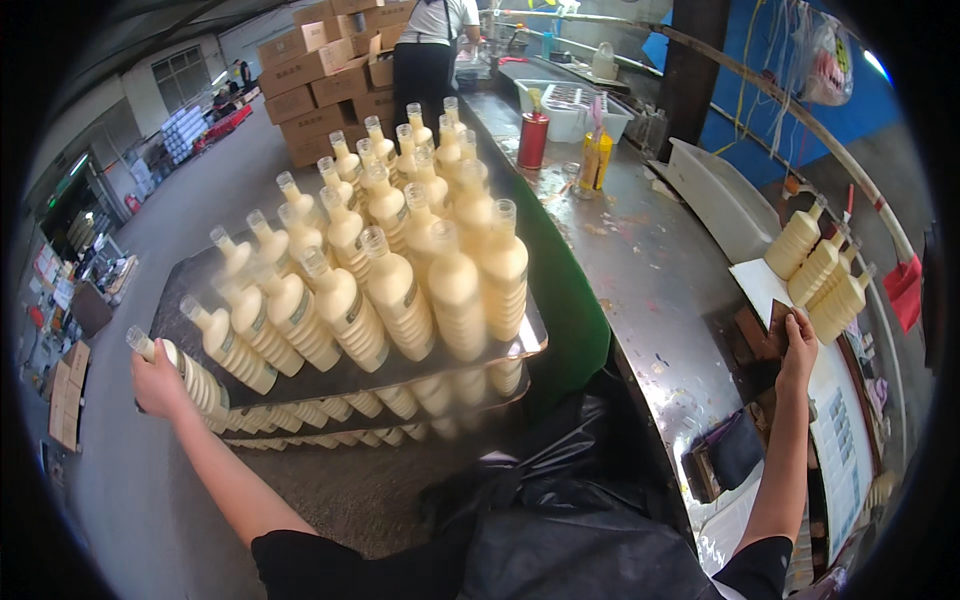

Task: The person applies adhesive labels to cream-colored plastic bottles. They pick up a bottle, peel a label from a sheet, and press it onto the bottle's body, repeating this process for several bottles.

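At the left corner of a dark tray (465, 366), my left hand (158, 382) is wrapped around the neck and shoulder of a cream-coloured ribbed bottle (203, 390) with a clear glass mouth. That bottle tilts outward. Several rows of matching bottles (405, 300) stand on the tray, some with small dark labels on their shoulders. Far to the right, my right hand (798, 352) pinches a thin dark-brown flat piece (777, 327) above the bench. Just beyond its fingers stand several more cream bottles (838, 305) at the bench's right edge.
Under the top tray lies a second tier of bottles (400, 402). The metal workbench (625, 255) carries a red can (532, 140), a yellow can (594, 162) and a white bin (715, 200). A person (432, 50) stands at the back beside stacked cardboard boxes (325, 85).
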Demonstrator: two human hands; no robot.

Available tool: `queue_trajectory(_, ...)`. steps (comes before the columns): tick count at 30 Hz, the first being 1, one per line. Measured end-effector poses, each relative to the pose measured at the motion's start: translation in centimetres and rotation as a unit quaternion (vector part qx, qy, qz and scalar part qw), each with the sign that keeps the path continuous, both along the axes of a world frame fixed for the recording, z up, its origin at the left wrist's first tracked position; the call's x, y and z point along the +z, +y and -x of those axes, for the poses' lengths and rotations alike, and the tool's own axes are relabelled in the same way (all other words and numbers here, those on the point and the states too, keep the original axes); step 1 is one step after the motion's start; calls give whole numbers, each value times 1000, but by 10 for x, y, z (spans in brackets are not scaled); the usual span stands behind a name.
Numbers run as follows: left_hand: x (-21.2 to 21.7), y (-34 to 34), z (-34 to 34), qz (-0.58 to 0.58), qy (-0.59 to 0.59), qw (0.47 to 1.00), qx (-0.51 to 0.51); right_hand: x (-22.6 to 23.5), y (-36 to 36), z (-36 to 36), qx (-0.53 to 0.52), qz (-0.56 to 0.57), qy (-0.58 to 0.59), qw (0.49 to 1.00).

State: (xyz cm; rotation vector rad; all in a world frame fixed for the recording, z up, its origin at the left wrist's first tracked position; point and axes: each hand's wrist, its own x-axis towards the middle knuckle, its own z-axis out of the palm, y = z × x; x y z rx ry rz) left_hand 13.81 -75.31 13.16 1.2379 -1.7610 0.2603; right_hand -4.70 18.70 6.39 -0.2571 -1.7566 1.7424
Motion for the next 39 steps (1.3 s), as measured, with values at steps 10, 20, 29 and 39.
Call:
queue_trajectory(10, -47, -139, 36, -143, 30, 979, -143, -1, -4, -11, -24, -43, -59, 997)
queue_trajectory(20, -80, -168, 85, -194, 80, 946, -245, 3, -49, -19, 14, -50, -87, 995)
queue_trajectory(29, 4, 59, 76, 65, 246, 925, -283, -5, -41, -44, 8, -15, -106, 994)
queue_trajectory(39, -146, 519, 163, -326, -150, 486, -797, 23, -36, -118, 61, 85, -75, 992)
